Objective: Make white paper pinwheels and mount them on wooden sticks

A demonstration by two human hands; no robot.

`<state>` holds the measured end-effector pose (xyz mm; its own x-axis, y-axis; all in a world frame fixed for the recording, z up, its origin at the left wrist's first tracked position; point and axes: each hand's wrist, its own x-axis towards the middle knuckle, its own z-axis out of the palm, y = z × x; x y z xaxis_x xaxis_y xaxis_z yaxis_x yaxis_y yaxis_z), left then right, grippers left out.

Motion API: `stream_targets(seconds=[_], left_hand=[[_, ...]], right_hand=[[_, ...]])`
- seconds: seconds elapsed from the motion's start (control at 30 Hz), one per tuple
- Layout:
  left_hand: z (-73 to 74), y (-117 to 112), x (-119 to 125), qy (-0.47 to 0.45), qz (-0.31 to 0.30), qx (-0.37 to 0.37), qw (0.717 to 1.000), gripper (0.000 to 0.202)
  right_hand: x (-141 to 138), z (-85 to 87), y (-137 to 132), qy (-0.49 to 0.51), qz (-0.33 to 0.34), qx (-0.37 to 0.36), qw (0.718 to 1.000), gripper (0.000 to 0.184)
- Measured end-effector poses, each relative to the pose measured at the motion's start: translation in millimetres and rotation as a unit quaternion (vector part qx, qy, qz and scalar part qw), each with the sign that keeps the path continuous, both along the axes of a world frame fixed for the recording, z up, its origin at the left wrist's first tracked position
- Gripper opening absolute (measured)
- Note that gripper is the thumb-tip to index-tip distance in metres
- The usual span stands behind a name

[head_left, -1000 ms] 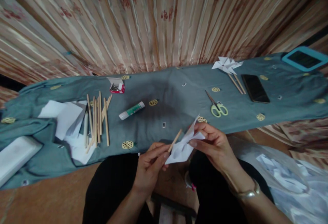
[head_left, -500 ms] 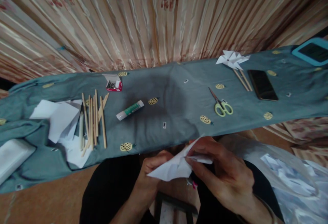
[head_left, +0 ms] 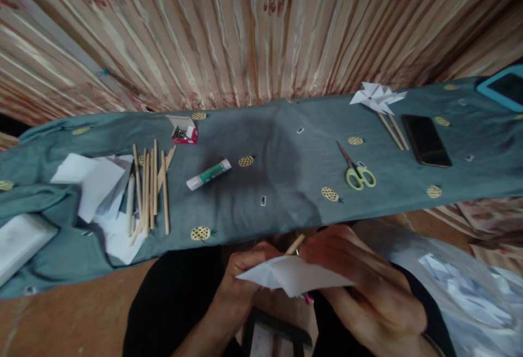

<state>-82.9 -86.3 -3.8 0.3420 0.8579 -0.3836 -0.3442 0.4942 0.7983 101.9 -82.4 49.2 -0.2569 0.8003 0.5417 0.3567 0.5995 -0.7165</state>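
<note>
Over my lap, my left hand (head_left: 239, 278) is closed on one side of a white folded paper pinwheel (head_left: 292, 275). My right hand (head_left: 363, 280) curls around the other side, its fingertips partly hidden behind the paper. Just above the paper's top edge, the end of a wooden stick (head_left: 295, 244) pokes out between the hands. A small shiny spot shows beside it, too small to name. Pinwheels on sticks (head_left: 378, 98) lie at the back right of the cloth-covered table (head_left: 278, 171).
Wooden sticks (head_left: 151, 193) and white paper sheets (head_left: 93, 182) lie left, near a red box of pins (head_left: 186, 134) and a glue stick (head_left: 209, 174). Scissors (head_left: 357, 174) and a phone (head_left: 425, 140) lie right. A plastic bag of paper scraps (head_left: 461, 291) sits beside my right leg.
The paper has been tilted flatter, and the wooden stick's end now shows above it. My right hand has turned over and closed in around the paper. The view has shifted slightly.
</note>
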Motion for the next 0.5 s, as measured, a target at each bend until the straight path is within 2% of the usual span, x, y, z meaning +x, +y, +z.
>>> stream_targets(seconds=[0.1, 0.27, 0.5], left_hand=[[3.0, 0.6, 1.2, 0.003, 0.015, -0.027, 1.0, 0.035], [9.0, 2.5, 2.8, 0.006, 0.028, -0.066, 0.997, 0.031], [9.6, 1.3, 4.4, -0.024, 0.032, -0.118, 0.992, 0.036]], right_hand=[[-0.3, 5.9, 2.0, -0.028, -0.001, 0.018, 0.999, 0.04], [-2.0, 15.0, 2.9, -0.071, -0.007, 0.021, 0.997, 0.029], [-3.2, 12.0, 1.2, -0.067, -0.016, 0.014, 0.998, 0.036]])
